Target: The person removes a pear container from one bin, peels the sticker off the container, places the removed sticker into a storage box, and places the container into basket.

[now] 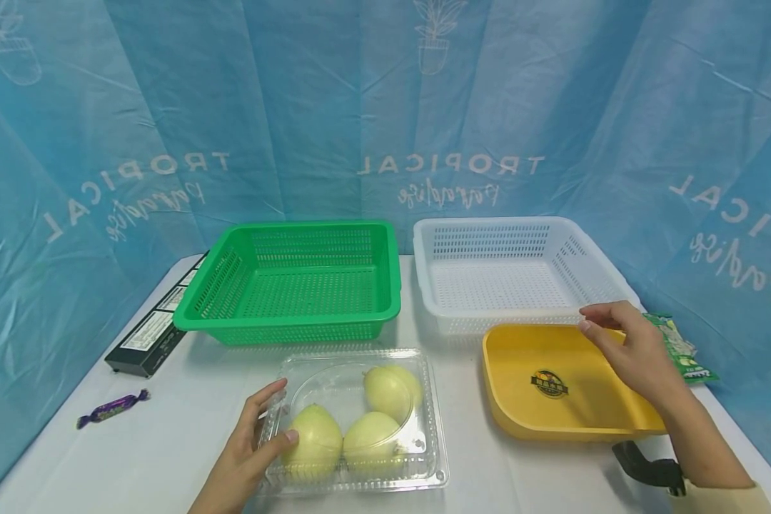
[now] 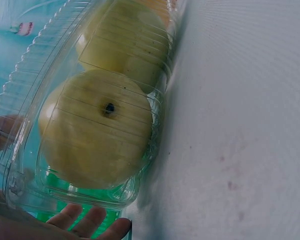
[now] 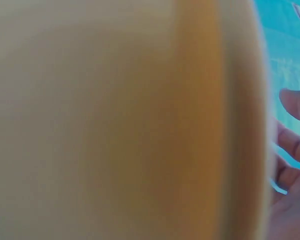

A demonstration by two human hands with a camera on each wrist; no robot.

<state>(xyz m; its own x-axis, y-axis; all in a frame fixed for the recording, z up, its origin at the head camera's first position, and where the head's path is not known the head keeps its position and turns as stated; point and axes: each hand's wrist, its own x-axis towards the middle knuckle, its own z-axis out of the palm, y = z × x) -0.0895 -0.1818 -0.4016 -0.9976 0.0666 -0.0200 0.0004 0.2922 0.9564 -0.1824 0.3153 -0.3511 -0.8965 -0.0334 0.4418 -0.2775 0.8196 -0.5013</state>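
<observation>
Three pale yellow-green fruits (image 1: 371, 435) lie, in the head view, inside a clear box (image 1: 435, 428) near the middle of the front edge of the white-covered worktop (image 1: 475, 464); two sit toward the front and one behind them. We see the left hand (image 1: 247, 446) at the box's left side, thumb on the plastic and fingers extended loosely along the edge, touching it without a grasp. Near the front right corner, we find a yellow basin (image 1: 591, 407) with a dark emblem, and the right hand (image 1: 636, 350) above its far right part, thumb and forefinger apart with nothing visible between them. Toward the back edge stand a green basket (image 1: 295, 332) and, to its right, a white basket (image 1: 462, 325). A green packet (image 1: 677, 346) lies by the right edge; a purple-wrapped sweet (image 1: 113, 408) and a black labelled box (image 1: 157, 321) lie toward the left. From the left wrist, we make out two fruits through the plastic, one showing a dark spot, and three relaxed fingers past the box's end. From the right wrist, the blurred basin fills most of our view; the fingers bend loosely beyond its rim, and we cannot tell whether they touch it.
</observation>
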